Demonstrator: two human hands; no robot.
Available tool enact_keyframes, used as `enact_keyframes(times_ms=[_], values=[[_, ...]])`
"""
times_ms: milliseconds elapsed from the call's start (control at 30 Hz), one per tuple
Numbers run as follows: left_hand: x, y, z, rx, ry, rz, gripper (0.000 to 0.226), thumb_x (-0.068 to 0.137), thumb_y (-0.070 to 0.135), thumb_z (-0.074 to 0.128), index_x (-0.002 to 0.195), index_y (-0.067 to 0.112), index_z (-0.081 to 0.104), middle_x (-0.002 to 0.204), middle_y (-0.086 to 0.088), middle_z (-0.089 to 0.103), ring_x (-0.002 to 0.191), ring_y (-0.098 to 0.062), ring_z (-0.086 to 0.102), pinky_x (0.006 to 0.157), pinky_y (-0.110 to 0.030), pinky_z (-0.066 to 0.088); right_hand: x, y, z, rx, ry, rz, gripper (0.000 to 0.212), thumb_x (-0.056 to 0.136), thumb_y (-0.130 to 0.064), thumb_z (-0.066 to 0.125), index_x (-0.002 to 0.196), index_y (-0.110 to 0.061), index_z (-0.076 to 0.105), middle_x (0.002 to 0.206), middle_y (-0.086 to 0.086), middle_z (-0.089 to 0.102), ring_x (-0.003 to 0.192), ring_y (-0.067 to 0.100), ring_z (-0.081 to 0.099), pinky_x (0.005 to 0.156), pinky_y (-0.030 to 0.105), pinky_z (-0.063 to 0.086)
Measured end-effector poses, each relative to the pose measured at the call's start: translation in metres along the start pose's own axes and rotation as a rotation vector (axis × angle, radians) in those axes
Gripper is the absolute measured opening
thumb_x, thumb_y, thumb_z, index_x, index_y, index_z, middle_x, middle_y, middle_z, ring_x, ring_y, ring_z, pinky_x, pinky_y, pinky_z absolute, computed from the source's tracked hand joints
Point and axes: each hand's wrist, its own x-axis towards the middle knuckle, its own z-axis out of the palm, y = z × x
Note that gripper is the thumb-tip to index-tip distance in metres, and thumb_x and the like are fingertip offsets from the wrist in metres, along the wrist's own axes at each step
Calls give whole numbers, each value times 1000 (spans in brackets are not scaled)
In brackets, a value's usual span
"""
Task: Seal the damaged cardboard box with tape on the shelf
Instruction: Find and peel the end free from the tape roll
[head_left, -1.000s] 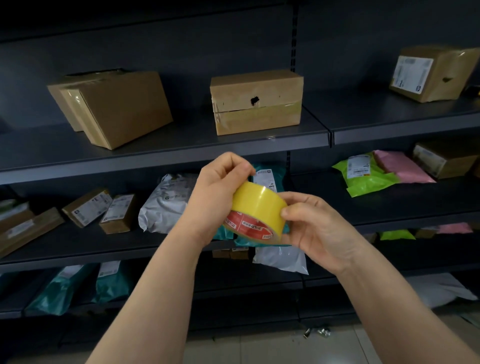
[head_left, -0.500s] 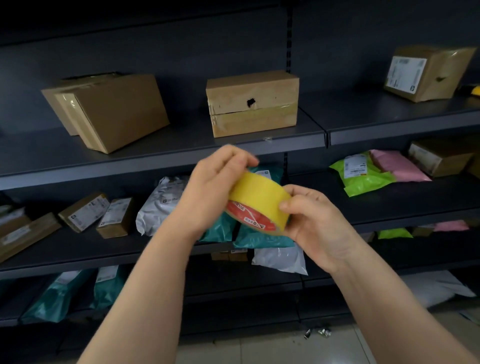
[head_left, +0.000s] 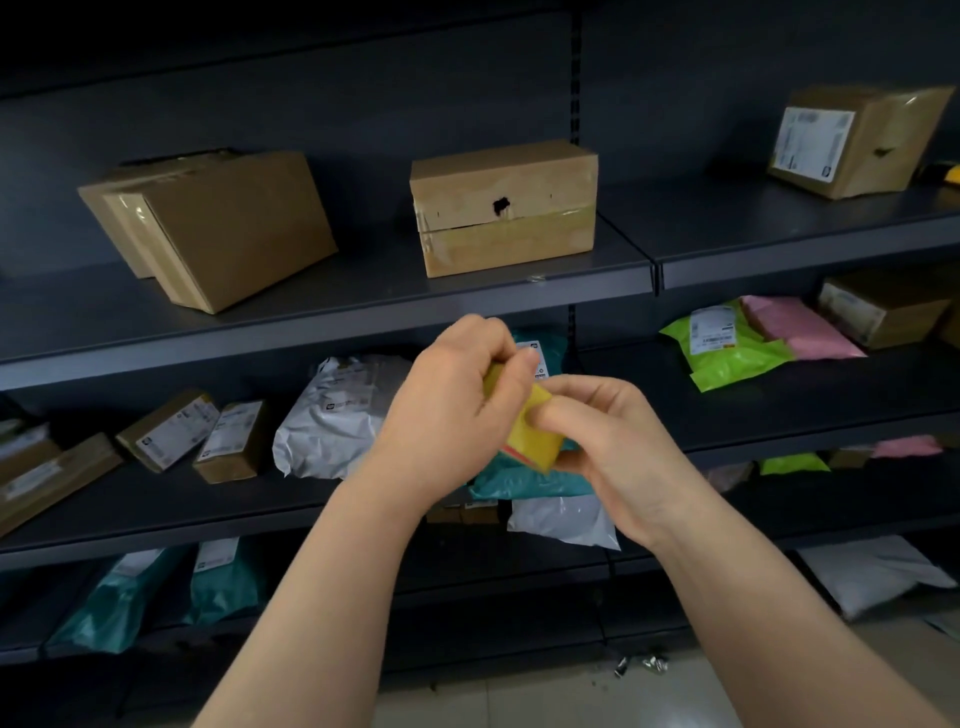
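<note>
I hold the roll of yellow tape in front of me, below the top shelf. My left hand is curled over the top of the roll, thumb and fingers pinched at its outer face. My right hand cups it from below and the side, fingers closed around it. The damaged cardboard box sits on the top shelf near its front edge, a dark hole in its front face. A bigger brown box lies tilted towards that shelf's left end.
</note>
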Motion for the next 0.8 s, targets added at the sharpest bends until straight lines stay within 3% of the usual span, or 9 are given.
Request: enact_keyframes(times_ms=[100,200,333,400,533,633,700,800], values=[[0,-4,2,-1,24,10,29,94,34,48,74,14,51,73,5,46,66,-11,46,60,-26,37,2,0,0,0,16,-7,25,65,-15,59,82,-10,78,82,17,67,82,27,60,93,64,45],[0,-9,1,-135,19,-78,33,93,34,50,71,10,50,69,6,44,62,-8,42,58,-24,35,2,3,-6,9,-76,4,38,67,-7,51,96,-9,77,99,25,68,96,38,62,97,64,44],[1,-15,-2,-414,-56,-278,37,91,40,52,69,11,48,62,8,42,59,-9,39,58,-29,33,1,2,-12,35,-165,-25,45,70,-4,51,106,-14,76,107,18,71,101,30,62,99,55,45],[1,-16,-2,-438,-69,-296,38,90,42,53,70,10,49,62,6,42,59,-10,40,58,-31,33,1,4,-13,62,-184,-33,46,69,-2,50,106,-14,76,108,16,71,102,29,62,98,52,47],[1,-11,-6,-450,-35,-216,40,90,45,51,79,8,62,76,-8,56,71,-13,52,64,-29,42,3,5,-16,165,-182,-20,36,72,-5,53,98,-9,77,97,15,71,92,26,61,84,42,50],[2,-15,-10,-720,47,-430,37,97,39,43,83,19,71,89,-5,67,88,-19,60,80,-33,47,3,7,-17,399,-199,2,32,70,-2,50,90,-5,76,85,10,70,81,19,64,78,33,57],[-1,-17,-6,-940,11,-613,36,102,35,40,83,17,66,84,-6,63,85,-22,58,83,-38,44,2,8,-17,447,-218,12,32,71,-2,51,94,-2,73,85,10,69,80,19,64,79,35,57],[-4,-18,0,-1013,13,-594,30,100,28,42,78,16,56,75,-3,54,73,-16,53,76,-36,41,1,9,-17,414,-218,39,27,74,-5,55,93,-3,74,85,10,68,81,19,63,81,41,58]])
